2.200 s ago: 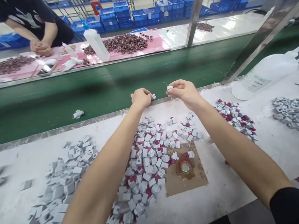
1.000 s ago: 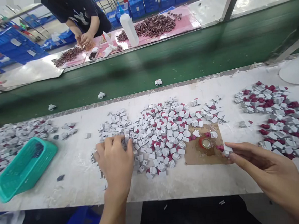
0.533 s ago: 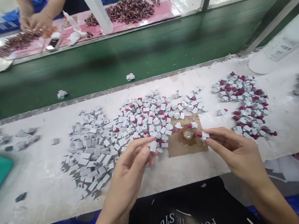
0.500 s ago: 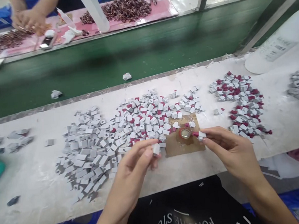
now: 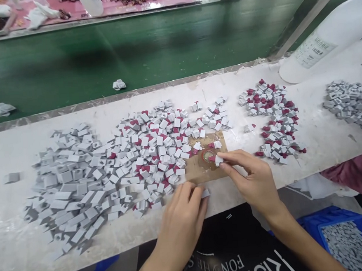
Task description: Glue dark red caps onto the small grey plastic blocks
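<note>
My right hand (image 5: 247, 172) pinches a small grey block with a dark red part (image 5: 216, 160) between thumb and fingertips. Its red end is at the rim of a small round dish (image 5: 207, 155), which sits on a wet brown piece of card (image 5: 199, 173). Palm down and fingers curled, my left hand (image 5: 183, 211) is low at the front of the pile of grey blocks (image 5: 89, 195). A plain grey block (image 5: 205, 193) pokes out beside its thumb; the fingertips are mostly hidden. Several blocks with red parts (image 5: 165, 132) lie left of and behind the card.
More grey-and-red pieces (image 5: 275, 116) lie to the right, with a heap of grey parts (image 5: 352, 103) beyond. A large white bottle (image 5: 323, 43) lies tilted at the back right. Behind the table runs a green belt (image 5: 131, 52). A blue crate (image 5: 345, 231) stands below right.
My view has shifted right. My left hand has turned palm down and lowered towards the table edge with its grey block. My right hand keeps its piece at the dish.
</note>
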### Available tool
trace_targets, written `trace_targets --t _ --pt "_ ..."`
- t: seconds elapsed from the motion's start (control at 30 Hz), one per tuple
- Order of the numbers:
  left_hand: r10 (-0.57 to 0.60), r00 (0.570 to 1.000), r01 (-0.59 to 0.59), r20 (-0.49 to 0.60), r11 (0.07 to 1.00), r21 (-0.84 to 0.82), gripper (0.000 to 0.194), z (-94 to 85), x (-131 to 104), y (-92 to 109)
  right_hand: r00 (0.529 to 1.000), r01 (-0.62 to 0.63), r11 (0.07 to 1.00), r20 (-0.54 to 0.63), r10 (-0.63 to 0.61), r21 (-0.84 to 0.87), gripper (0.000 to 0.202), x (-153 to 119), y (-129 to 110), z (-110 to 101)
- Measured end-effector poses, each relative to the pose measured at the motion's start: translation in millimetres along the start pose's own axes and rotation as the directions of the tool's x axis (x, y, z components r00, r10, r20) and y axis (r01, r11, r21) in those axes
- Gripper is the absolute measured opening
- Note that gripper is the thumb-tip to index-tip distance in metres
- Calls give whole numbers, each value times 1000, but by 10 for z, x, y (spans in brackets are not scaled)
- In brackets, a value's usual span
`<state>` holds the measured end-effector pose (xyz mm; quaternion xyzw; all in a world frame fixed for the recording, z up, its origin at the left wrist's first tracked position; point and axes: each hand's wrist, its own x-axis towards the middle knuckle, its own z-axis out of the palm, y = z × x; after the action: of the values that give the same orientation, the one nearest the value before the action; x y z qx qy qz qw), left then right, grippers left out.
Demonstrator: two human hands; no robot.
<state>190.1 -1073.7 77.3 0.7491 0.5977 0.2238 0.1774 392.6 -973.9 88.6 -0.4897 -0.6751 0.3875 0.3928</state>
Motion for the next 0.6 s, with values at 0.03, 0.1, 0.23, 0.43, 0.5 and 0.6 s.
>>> trace_targets --t 0.03,0.1,0.23,0.43,0.5,0.6 --pt "2 1000 -2 4 1000 -26 15 4 1 5 1000 1 1000 -2 0 3 26 2 6 0" --pt "-7 1000 9 14 992 -127 21 -2 13 17 1000 -1 1000 -4 1 11 26 6 14 -1" --pt "-131 991 129 26 898 -421 19 -122 136 45 999 -44 997 -9 45 63 25 20 -7 -24" --pt "-407 897 355 170 435 -828 9 -393 560 10 960 -277 853 91 264 443 20 80 -106 -86" --pt "-414 891 340 189 331 -880 8 -417 682 4 946 -322 773 154 285 547 19 111 -133 -87" --pt "-385 898 324 214 248 -913 7 -409 804 39 931 -362 712 192 311 602 20 150 -166 -76"
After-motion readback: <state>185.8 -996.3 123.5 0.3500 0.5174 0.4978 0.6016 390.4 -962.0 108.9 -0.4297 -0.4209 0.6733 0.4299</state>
